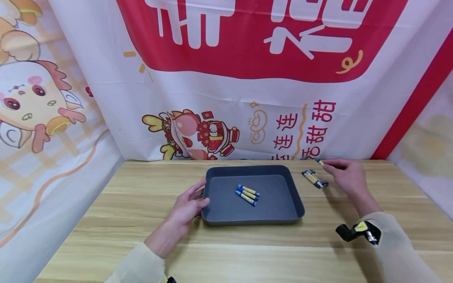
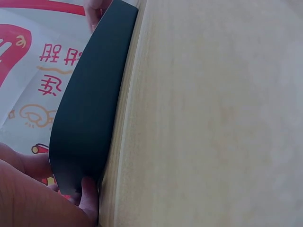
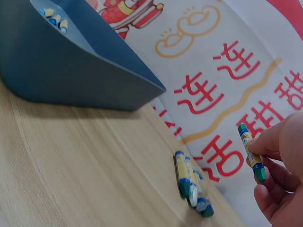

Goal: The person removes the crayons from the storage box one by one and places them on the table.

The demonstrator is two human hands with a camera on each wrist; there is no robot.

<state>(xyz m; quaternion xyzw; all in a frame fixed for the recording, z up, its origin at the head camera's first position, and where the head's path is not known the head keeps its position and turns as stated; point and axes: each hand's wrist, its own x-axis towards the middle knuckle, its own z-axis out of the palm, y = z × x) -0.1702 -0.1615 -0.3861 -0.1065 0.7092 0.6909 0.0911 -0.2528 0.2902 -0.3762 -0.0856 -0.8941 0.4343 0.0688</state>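
My right hand [image 1: 348,177] pinches a green crayon [image 3: 252,153] with a yellow and blue wrapper between thumb and fingers, raised above the tabletop. Below and to the left of that hand, several crayons [image 1: 313,179] lie side by side in a small bunch; green, white and grey-blue tips show in the right wrist view. My left hand [image 1: 187,206] holds a dark grey rectangular tray [image 1: 253,222] at its left end, the thumb at the rim and the fingers against the outer wall. Three blue crayons [image 1: 248,194] in yellow wrappers lie on the tray's floor.
The wooden table [image 1: 148,196] carries the tray near its middle. Behind it hangs a white and red printed cloth [image 1: 226,94] that meets the table's back edge. Another printed cloth [image 1: 46,165] hangs along the left side.
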